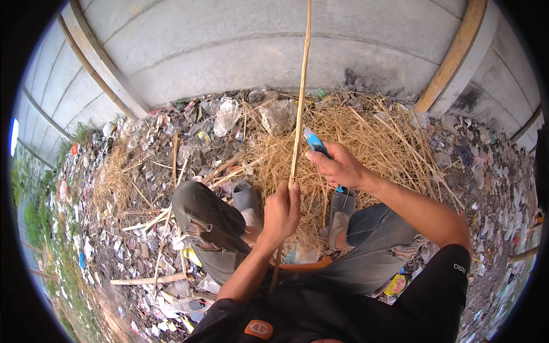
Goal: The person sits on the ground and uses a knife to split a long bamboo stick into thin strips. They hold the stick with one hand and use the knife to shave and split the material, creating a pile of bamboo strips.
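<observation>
A long, thin bamboo strip [301, 97] stands nearly upright in front of me and runs up past the top edge of the picture. My left hand [280, 212] is closed round its lower part, fingers and thumb pinching it between my knees. To the right of the strip, my right hand [345, 167] grips a blue utility knife [316, 142], its pale front end pointing up and left. A small gap separates the knife from the strip. How far the blade is out, I cannot tell. Below my left hand, the strip passes down toward my lap.
A heap of straw-like shavings [372, 137] covers the ground ahead of my grey sandals [342, 201]. Litter and plastic scraps [229, 114] lie all around. Several loose sticks and a bamboo piece [150, 280] are at the left. A grey concrete wall [240, 57] with posts stands beyond.
</observation>
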The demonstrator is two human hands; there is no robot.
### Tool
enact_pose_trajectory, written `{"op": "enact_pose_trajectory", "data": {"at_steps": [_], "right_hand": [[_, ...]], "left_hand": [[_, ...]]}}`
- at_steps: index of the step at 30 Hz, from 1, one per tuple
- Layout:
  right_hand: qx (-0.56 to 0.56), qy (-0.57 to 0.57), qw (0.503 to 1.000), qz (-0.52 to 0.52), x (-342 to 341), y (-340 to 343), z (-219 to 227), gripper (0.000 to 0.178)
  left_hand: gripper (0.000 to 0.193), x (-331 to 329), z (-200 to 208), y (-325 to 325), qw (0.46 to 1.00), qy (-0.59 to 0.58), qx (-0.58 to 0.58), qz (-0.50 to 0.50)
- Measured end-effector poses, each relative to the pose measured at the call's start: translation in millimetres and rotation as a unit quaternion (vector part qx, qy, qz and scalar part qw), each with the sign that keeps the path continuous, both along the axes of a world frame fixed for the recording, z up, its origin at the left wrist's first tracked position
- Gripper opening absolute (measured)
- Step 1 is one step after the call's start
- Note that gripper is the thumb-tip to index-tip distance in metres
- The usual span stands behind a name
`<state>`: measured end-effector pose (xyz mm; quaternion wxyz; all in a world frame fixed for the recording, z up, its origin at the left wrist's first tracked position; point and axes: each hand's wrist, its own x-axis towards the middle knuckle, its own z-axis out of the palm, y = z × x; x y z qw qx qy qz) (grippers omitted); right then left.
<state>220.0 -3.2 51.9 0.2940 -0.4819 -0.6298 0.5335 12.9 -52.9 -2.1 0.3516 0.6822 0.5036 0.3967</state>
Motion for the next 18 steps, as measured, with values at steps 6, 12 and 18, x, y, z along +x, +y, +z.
{"op": "enact_pose_trajectory", "data": {"at_steps": [6, 12, 18], "right_hand": [[0.166, -0.054, 0.984, -0.029, -15, -2, 3, 0.047], [0.138, -0.01, 0.99, -0.023, -14, -3, 6, 0.032], [0.148, 0.029, 0.988, -0.016, -10, -2, 1, 0.03]], "left_hand": [[0.044, -6, 4, -4, 0.998, -0.014, -0.056, -0.037], [0.049, -5, 17, -7, 0.996, 0.005, -0.041, -0.083], [0.048, -21, 1, 5, 0.986, -0.144, -0.066, -0.057]]}}
